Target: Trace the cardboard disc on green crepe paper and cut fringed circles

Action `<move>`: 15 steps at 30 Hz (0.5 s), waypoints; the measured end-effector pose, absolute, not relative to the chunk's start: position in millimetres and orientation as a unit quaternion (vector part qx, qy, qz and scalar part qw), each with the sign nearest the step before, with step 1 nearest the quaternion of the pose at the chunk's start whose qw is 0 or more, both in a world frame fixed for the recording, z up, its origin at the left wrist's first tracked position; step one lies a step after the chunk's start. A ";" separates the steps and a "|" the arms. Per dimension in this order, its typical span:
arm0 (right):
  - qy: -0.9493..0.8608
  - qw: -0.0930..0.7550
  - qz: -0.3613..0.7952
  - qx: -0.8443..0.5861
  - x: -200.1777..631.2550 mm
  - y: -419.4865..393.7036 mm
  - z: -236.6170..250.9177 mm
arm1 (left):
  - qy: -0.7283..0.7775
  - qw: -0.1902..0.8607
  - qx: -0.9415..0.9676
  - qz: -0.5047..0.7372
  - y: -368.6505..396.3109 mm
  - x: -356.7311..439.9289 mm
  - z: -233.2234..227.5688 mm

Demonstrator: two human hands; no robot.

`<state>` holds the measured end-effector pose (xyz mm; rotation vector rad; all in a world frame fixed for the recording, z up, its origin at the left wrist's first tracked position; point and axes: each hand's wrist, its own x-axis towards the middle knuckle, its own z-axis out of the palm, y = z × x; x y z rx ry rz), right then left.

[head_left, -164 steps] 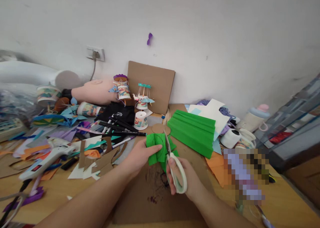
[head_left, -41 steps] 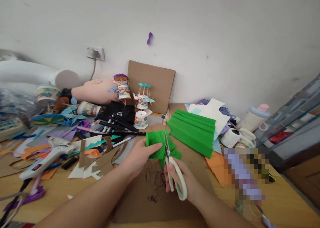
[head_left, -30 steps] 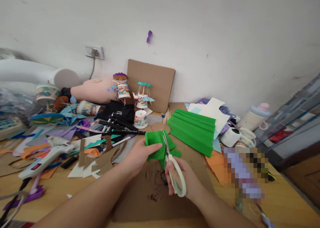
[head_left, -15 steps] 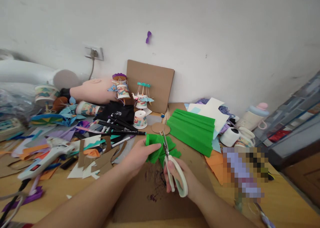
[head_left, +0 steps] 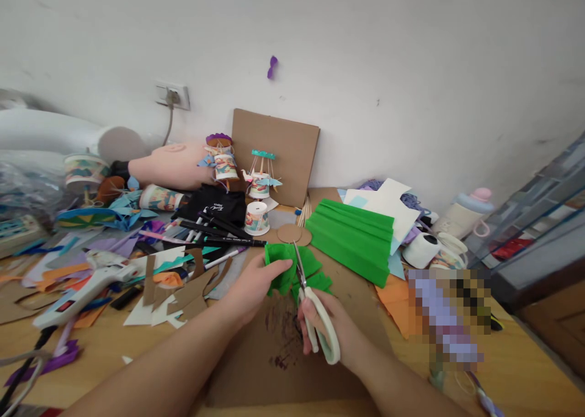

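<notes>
Scissors (head_left: 315,310) sit in our right hand (head_left: 336,331), fingers through the pale loops, blades pointing away from us into a folded green paper piece (head_left: 292,270). Our left hand (head_left: 249,286) pinches that piece at its left edge, thumb on top, grip closed on the paper. The right grip is wrapped around the scissor handles; the blades look nearly together, though we cannot tell exactly how far they bite.

Beneath both hands lies a brown cardboard sheet (head_left: 274,368) with dark purple stains, flat on the bench (head_left: 525,374). Beyond the right grip and to its right, a larger pleated green sheet (head_left: 354,237) rests near white paper (head_left: 388,206). Just past the scissor tips lies a cardboard disc (head_left: 292,234). Left of the left grip we see black markers (head_left: 214,228), cardboard scraps (head_left: 183,292) and a glue gun (head_left: 86,286). Farther off, paper cups (head_left: 256,217) stand before a cardboard panel (head_left: 274,152) leaning on the wall.
</notes>
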<state>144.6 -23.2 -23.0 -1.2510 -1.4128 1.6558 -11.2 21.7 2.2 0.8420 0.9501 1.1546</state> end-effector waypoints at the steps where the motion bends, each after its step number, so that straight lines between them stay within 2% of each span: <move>1: -0.532 0.314 0.627 -0.474 144.2 -23.1 -22.3 | 0.417 0.656 0.370 0.509 21.0 -11.0 2.3; 9: -0.546 0.336 0.613 -0.463 146.2 -23.6 -23.6 | 0.396 0.666 0.376 0.509 21.5 -12.3 2.0; 15: -0.596 0.317 0.586 -0.448 147.3 -27.3 -31.4 | 0.362 0.689 0.329 0.534 23.6 -13.2 1.6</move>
